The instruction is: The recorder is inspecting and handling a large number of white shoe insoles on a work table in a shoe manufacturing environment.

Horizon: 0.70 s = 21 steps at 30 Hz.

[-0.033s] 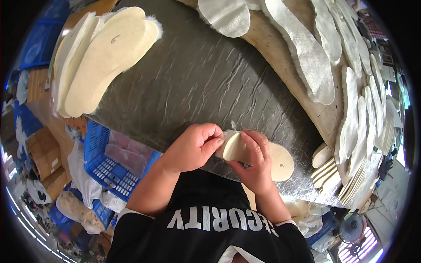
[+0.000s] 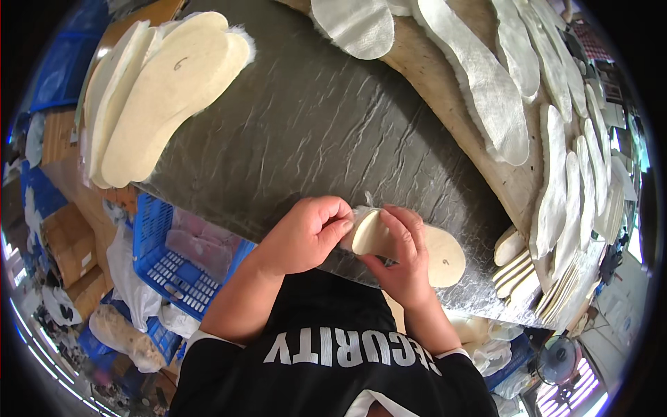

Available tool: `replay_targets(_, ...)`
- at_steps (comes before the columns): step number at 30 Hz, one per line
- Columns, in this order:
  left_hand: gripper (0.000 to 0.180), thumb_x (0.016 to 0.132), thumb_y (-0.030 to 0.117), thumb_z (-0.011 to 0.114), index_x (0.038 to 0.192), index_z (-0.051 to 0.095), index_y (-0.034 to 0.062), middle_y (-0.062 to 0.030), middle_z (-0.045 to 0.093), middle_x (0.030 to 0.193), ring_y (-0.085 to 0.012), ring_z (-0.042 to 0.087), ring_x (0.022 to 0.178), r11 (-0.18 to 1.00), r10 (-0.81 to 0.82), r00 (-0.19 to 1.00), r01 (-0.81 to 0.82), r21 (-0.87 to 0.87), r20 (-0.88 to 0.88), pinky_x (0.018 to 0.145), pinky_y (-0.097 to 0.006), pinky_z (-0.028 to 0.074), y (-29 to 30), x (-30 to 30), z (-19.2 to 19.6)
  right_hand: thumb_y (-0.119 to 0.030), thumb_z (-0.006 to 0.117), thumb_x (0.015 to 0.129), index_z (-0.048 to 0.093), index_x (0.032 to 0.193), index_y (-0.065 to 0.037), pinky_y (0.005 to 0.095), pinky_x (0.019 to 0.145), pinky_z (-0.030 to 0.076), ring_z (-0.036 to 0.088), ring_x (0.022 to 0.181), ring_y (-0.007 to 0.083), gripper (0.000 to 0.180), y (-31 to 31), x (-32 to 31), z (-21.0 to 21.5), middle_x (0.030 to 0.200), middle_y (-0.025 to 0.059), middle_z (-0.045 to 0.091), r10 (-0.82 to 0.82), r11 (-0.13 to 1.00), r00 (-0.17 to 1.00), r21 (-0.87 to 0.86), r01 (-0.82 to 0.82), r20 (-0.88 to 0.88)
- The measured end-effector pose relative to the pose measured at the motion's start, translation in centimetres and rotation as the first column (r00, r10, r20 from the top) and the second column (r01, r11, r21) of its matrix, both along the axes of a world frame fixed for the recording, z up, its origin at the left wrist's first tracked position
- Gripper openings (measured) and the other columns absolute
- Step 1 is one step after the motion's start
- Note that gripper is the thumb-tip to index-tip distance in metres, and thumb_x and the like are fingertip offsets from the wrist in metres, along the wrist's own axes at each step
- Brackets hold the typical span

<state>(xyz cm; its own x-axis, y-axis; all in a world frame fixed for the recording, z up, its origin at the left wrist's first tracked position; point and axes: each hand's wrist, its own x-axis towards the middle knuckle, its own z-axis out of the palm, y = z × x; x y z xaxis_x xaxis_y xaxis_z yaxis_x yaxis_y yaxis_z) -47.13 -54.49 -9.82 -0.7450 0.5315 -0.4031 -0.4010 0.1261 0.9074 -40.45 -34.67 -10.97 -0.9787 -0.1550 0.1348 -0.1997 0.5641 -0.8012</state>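
Observation:
A cream shoe insole (image 2: 446, 258) with a fluffy backing lies at the near edge of the dark table, its left end bent up and over. My right hand (image 2: 404, 254) grips the insole across its middle, thumb below and fingers on top. At the bent end, my left hand (image 2: 309, 233) has thumb and forefinger pinched together on the fluffy edge. Part of the insole is hidden under my right fingers. A stack of similar cream insoles (image 2: 163, 104) lies at the far left of the table.
White fleecy insoles (image 2: 479, 83) lie in rows on a wooden board at the right. Several more insoles stand stacked at the board's near end. Below the table's left edge is a blue plastic basket (image 2: 154, 240). A fan (image 2: 558, 358) stands at the lower right.

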Motion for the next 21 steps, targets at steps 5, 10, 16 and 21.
replay_targets(5,0.006,0.090,0.000,0.056,0.084,0.055,-0.0014,-0.0092,0.057,0.073,-0.0169,0.051,0.064,0.997,-0.013,0.963,-0.008,-0.078,-0.270,0.060,-0.030,0.044,0.4,0.5,0.3,-0.009,0.088,0.055,0.050,0.132,-0.006,0.0484,0.099,0.044,0.053,0.114,0.0392,0.086,0.0,0.5,-0.2,0.131,0.0190,0.049,-0.066,0.997,0.994,-0.024,0.068,0.082)
replay_targets(10,0.006,0.084,-0.006,0.057,0.086,0.054,-0.0014,-0.0125,0.057,0.077,-0.0256,0.054,0.065,0.980,-0.041,0.894,-0.052,-0.194,-0.447,0.060,-0.031,0.045,0.5,1.0,1.9,-0.029,0.086,0.066,0.051,0.131,-0.004,0.0471,0.102,0.042,0.051,0.117,0.0418,0.078,2.1,-2.5,1.5,0.131,0.0176,0.052,0.099,0.993,0.991,0.062,-0.105,0.092)
replay_targets(16,0.011,0.081,-0.008,0.058,0.088,0.054,-0.0005,-0.0139,0.060,0.079,-0.0286,0.059,0.063,0.960,-0.092,0.851,-0.063,-0.273,-0.517,0.057,-0.033,0.047,0.8,1.6,3.6,-0.029,0.074,0.081,0.064,0.108,-0.002,0.0414,0.086,0.045,0.061,0.094,0.0340,0.039,2.9,-5.1,1.5,0.097,0.0134,0.065,0.257,0.943,0.926,-0.284,-0.177,0.276)
replay_targets(21,0.013,0.080,-0.005,0.063,0.086,0.055,0.0035,-0.0111,0.061,0.079,-0.0319,0.061,0.063,0.938,-0.115,0.820,-0.096,-0.333,-0.561,0.054,-0.037,0.048,0.7,1.7,4.0,-0.019,0.077,0.078,0.066,0.095,-0.003,0.0407,0.083,0.045,0.062,0.084,0.0319,0.025,3.0,-5.4,1.5,0.089,0.0109,0.066,0.322,0.908,0.882,-0.376,-0.185,0.344)
